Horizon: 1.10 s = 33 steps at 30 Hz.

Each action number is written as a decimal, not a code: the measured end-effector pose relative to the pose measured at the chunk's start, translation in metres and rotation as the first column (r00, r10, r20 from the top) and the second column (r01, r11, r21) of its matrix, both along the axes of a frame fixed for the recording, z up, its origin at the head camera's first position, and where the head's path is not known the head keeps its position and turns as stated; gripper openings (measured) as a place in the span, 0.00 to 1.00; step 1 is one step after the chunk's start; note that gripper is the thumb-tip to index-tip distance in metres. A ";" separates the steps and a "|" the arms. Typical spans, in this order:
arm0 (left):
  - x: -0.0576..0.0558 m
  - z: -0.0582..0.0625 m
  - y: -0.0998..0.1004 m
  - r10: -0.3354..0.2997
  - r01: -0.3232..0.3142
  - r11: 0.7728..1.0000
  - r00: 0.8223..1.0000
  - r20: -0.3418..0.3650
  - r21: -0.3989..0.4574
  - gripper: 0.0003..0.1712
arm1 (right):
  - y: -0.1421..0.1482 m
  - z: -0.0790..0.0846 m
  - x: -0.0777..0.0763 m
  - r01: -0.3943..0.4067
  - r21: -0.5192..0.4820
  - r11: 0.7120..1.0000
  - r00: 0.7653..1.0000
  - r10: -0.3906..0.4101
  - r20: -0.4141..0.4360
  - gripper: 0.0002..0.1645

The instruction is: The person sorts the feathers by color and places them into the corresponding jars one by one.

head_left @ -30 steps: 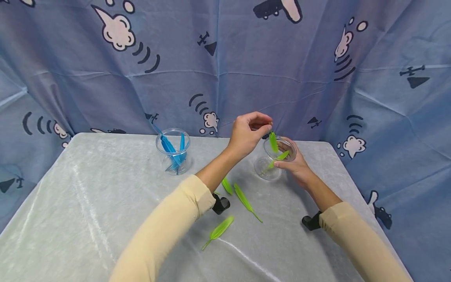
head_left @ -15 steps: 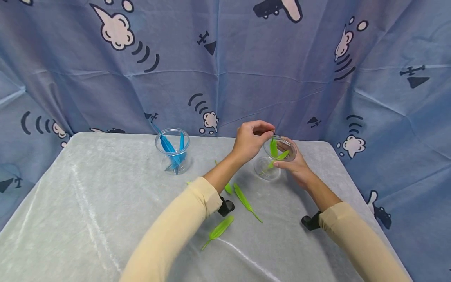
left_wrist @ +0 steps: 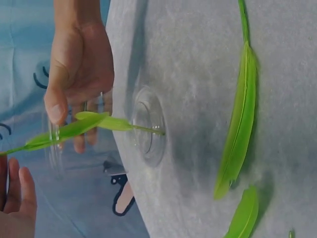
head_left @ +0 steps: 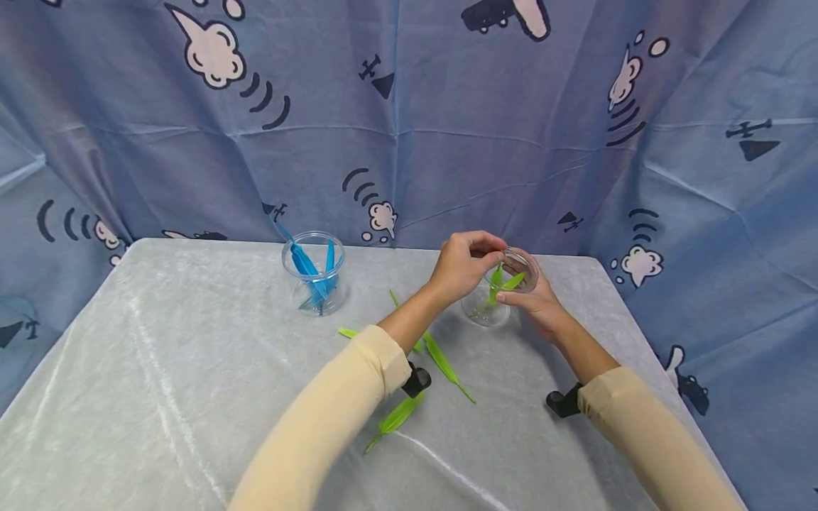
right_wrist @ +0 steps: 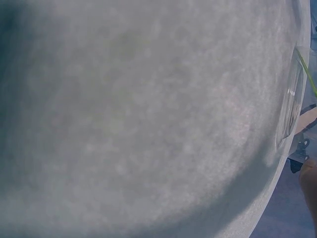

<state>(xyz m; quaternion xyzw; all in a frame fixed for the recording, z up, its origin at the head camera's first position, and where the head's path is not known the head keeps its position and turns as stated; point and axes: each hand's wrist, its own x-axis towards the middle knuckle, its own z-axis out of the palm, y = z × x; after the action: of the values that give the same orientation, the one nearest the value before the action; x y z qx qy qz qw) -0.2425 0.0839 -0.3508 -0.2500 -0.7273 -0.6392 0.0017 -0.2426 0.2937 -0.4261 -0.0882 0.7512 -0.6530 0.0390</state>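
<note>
My left hand (head_left: 465, 266) pinches the stem end of a green feather (left_wrist: 62, 134) and holds it vane-down inside the mouth of a clear plastic cup (head_left: 487, 314). The right hand (head_left: 540, 298) grips that cup near its rim from the right side. A second green feather (head_left: 513, 282) leans inside the same cup, its stem reaching the base. In the right wrist view only the cup's base (right_wrist: 292, 106), a bit of stem and part of a finger show at the edge.
Several green feathers (head_left: 445, 363) lie on the grey cloth-covered table (head_left: 160, 426), some partly under the left forearm. A second clear cup (head_left: 319, 301) with blue feathers (head_left: 305, 264) stands at the back left. A patterned blue curtain (head_left: 415, 128) hangs behind.
My left hand has moved down and slightly right, lowering the green feather from above the rim into the cup. The right hand and the cup have stayed in place.
</note>
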 end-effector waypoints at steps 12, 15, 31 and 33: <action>0.007 -0.009 0.009 -0.087 0.083 0.985 0.996 -0.018 -0.148 0.08 | -0.001 0.000 0.000 -0.003 -0.023 1.000 1.000 0.004 0.029 0.54; 0.007 -0.011 0.008 -0.107 0.099 0.970 0.994 -0.026 -0.221 0.08 | -0.002 0.001 0.000 0.000 -0.023 1.000 0.999 0.001 0.037 0.55; 0.012 -0.006 0.003 -0.280 0.236 0.918 0.955 -0.099 -0.318 0.16 | 0.000 0.000 0.000 0.008 -0.052 0.999 1.000 -0.006 0.031 0.53; 0.015 -0.004 -0.001 -0.304 0.258 0.915 0.947 -0.108 -0.311 0.15 | 0.000 0.001 0.001 0.008 -0.042 0.999 0.999 -0.007 0.031 0.54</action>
<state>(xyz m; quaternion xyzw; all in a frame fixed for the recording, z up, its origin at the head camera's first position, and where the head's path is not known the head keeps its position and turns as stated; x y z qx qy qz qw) -0.2276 0.0827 -0.3552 -0.3981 -0.7680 -0.4966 -0.0712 -0.2416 0.2942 -0.4253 -0.0758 0.7369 -0.6701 0.0464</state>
